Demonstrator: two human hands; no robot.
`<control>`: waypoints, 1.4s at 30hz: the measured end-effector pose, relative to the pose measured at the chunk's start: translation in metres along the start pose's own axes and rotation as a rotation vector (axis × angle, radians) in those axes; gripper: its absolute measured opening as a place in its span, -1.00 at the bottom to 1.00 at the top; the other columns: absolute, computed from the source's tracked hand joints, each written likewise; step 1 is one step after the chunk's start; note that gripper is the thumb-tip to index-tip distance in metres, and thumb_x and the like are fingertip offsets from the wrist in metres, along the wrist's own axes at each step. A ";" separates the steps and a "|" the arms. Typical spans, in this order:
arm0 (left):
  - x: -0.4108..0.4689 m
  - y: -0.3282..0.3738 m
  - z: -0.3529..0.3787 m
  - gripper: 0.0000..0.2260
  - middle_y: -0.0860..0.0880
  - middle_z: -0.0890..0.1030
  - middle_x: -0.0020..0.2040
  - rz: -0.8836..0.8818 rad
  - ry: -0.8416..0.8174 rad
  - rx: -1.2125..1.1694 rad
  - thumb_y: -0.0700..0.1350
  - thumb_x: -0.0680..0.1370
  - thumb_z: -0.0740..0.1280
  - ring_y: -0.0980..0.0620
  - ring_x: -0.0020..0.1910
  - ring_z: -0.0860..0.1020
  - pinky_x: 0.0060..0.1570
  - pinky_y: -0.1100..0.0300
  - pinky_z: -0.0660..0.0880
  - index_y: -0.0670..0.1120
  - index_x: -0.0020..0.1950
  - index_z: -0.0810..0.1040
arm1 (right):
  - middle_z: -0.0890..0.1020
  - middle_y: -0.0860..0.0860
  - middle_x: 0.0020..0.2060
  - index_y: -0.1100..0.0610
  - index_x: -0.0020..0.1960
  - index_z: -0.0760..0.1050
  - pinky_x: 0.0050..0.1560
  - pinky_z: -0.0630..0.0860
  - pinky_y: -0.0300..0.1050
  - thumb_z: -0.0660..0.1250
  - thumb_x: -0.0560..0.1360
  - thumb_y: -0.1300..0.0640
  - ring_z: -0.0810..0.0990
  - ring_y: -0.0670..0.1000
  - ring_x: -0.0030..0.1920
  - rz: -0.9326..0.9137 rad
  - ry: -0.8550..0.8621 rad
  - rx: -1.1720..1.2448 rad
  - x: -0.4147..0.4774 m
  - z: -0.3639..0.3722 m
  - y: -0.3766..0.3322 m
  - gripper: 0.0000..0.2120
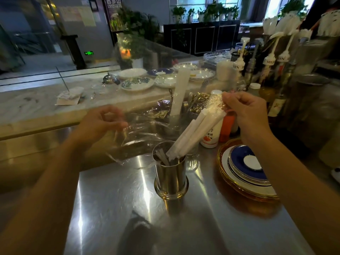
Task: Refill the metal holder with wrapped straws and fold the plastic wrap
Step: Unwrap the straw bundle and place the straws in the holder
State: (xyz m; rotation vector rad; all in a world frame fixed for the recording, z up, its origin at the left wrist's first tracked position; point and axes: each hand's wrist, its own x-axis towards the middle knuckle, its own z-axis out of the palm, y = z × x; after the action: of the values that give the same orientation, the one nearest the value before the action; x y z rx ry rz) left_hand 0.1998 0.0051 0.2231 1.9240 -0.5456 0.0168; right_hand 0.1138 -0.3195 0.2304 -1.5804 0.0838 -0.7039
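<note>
Both hands pinching plastic wrap, steel counter, dim café

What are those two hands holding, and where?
Both hold the clear plastic wrap: left hand pinches one edge, right hand its bunched end above the wrapped straws.

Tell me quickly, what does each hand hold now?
Left hand: closed, pinching the plastic wrap.
Right hand: closed on the wrap's other end, above the wrapped straws.
</note>
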 end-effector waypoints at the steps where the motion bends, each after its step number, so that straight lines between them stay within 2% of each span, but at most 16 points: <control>1: 0.001 0.000 0.001 -0.75 0.08 0.68 -0.31 0.028 0.036 -0.008 -0.19 0.32 0.40 0.13 -0.35 0.63 -0.33 0.37 0.53 -0.19 -0.03 0.52 | 0.61 0.04 -0.28 0.12 -0.26 0.57 -0.15 0.53 -0.15 0.35 0.44 0.14 0.57 -0.04 -0.24 0.005 0.002 0.007 0.001 0.000 0.000 -0.88; 4: 0.004 0.001 0.003 -0.79 0.10 0.67 -0.31 0.071 0.082 -0.016 -0.17 0.37 0.39 0.17 -0.34 0.61 -0.32 0.42 0.52 -0.15 -0.03 0.53 | 0.60 0.02 -0.32 0.09 -0.32 0.55 -0.22 0.52 -0.19 0.35 0.45 0.14 0.56 -0.05 -0.28 0.028 0.014 0.039 0.002 -0.001 0.004 -0.83; 9: -0.001 -0.004 0.006 -0.73 0.04 0.68 -0.23 0.033 0.009 -0.057 -0.07 0.31 0.40 0.12 -0.21 0.64 -0.25 0.40 0.53 -0.01 -0.01 0.53 | 0.60 0.01 -0.31 0.09 -0.31 0.55 -0.10 0.53 -0.06 0.35 0.45 0.11 0.56 -0.02 -0.23 0.081 0.045 0.040 0.002 -0.010 0.015 -0.83; 15: -0.003 -0.016 0.004 -0.65 0.10 0.69 -0.16 -0.047 -0.043 -0.089 -0.14 0.26 0.44 0.09 -0.17 0.65 -0.28 0.36 0.54 0.02 0.01 0.52 | 0.62 -0.15 -0.46 0.05 -0.34 0.56 -0.31 0.51 -0.29 0.34 0.45 0.08 0.57 -0.18 -0.36 0.088 0.059 0.066 0.002 -0.015 0.021 -0.80; 19: -0.007 -0.020 0.006 -0.62 0.13 0.69 -0.23 -0.057 -0.026 -0.093 -0.24 0.27 0.45 0.15 -0.22 0.65 -0.31 0.39 0.52 0.07 0.00 0.51 | 0.62 -0.10 -0.36 0.10 -0.24 0.58 -0.14 0.51 -0.09 0.34 0.45 0.01 0.56 -0.07 -0.26 0.135 0.042 0.059 -0.002 -0.017 0.032 -0.82; 22: -0.013 -0.025 0.005 -0.61 0.02 0.70 -0.16 -0.075 -0.021 -0.142 -0.19 0.26 0.45 0.10 -0.17 0.66 -0.28 0.32 0.55 0.04 0.04 0.51 | 0.63 -0.08 -0.28 0.14 -0.09 0.57 -0.02 0.51 0.02 0.35 0.42 -0.03 0.57 -0.01 -0.16 0.180 -0.052 0.043 -0.010 -0.018 0.041 -0.77; 24: -0.020 -0.031 0.002 -0.60 -0.01 0.70 -0.14 -0.139 -0.020 -0.182 -0.16 0.25 0.46 0.06 -0.15 0.66 -0.28 0.27 0.56 0.06 0.04 0.50 | 0.67 -0.06 -0.15 0.08 -0.05 0.59 -0.01 0.52 0.00 0.37 0.39 -0.04 0.60 -0.01 -0.08 0.186 -0.100 0.032 -0.016 -0.018 0.046 -0.78; 27: -0.032 -0.044 0.001 -0.63 0.04 0.71 -0.18 -0.207 -0.048 -0.145 -0.17 0.22 0.46 0.05 -0.18 0.66 -0.24 0.21 0.55 -0.03 0.00 0.54 | 0.67 -0.06 -0.15 0.02 -0.12 0.62 -0.03 0.52 0.01 0.36 0.41 0.01 0.60 0.03 -0.07 0.192 -0.113 0.041 -0.022 -0.017 0.051 -0.88; 30: -0.038 -0.051 0.002 -0.66 0.07 0.69 -0.24 -0.167 0.018 -0.081 -0.18 0.22 0.45 0.17 -0.25 0.64 -0.27 0.31 0.52 -0.12 -0.03 0.56 | 0.66 -0.08 -0.29 0.01 -0.19 0.63 -0.07 0.50 0.06 0.37 0.42 0.07 0.58 0.00 -0.20 0.192 -0.073 0.063 -0.021 -0.016 0.053 -0.93; 33: -0.034 -0.049 -0.001 -0.76 0.10 0.69 -0.26 -0.110 0.103 -0.055 -0.19 0.27 0.44 0.23 -0.27 0.63 -0.29 0.39 0.50 -0.06 -0.09 0.57 | 0.67 -0.07 -0.28 0.01 -0.24 0.63 -0.04 0.50 0.12 0.37 0.42 0.09 0.58 0.04 -0.18 0.194 -0.037 0.076 -0.018 -0.014 0.050 -0.90; 35: -0.029 -0.047 -0.004 -0.79 0.17 0.68 -0.29 -0.084 0.166 -0.019 -0.21 0.30 0.45 0.28 -0.28 0.61 -0.30 0.47 0.46 0.02 -0.14 0.57 | 0.67 -0.02 -0.23 0.02 -0.26 0.63 0.03 0.49 0.18 0.36 0.43 0.09 0.59 0.15 -0.09 0.210 -0.019 0.107 -0.014 -0.014 0.044 -0.87; 36: -0.026 -0.045 -0.005 -0.79 0.14 0.68 -0.29 -0.077 0.197 -0.027 -0.22 0.30 0.46 0.28 -0.28 0.61 -0.30 0.46 0.46 0.03 -0.16 0.57 | 0.67 0.00 -0.22 0.02 -0.27 0.63 0.07 0.49 0.21 0.36 0.43 0.08 0.59 0.19 -0.05 0.210 -0.014 0.109 -0.012 -0.013 0.040 -0.87; 38: -0.023 -0.044 -0.007 -0.77 0.03 0.66 -0.25 -0.052 0.212 -0.071 -0.21 0.25 0.46 0.21 -0.26 0.62 -0.27 0.42 0.49 0.00 -0.16 0.57 | 0.67 -0.02 -0.25 0.00 -0.29 0.63 0.09 0.49 0.19 0.36 0.43 0.07 0.59 0.16 -0.07 0.189 -0.010 0.100 -0.007 -0.012 0.034 -0.86; 42: -0.025 -0.047 -0.007 -0.80 -0.27 0.62 -0.11 -0.043 0.196 -0.031 -0.28 0.29 0.45 -0.14 -0.12 0.59 -0.03 0.04 0.52 -0.10 -0.13 0.58 | 0.68 -0.08 -0.33 0.00 -0.30 0.64 0.07 0.49 0.14 0.37 0.43 0.09 0.58 0.07 -0.12 0.159 0.015 0.116 -0.001 -0.008 0.025 -0.85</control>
State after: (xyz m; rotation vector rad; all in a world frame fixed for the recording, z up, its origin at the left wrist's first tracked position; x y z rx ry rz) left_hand 0.1970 0.0350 0.1785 1.8779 -0.3712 0.1671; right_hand 0.1178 -0.3305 0.2072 -1.4406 0.1752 -0.5859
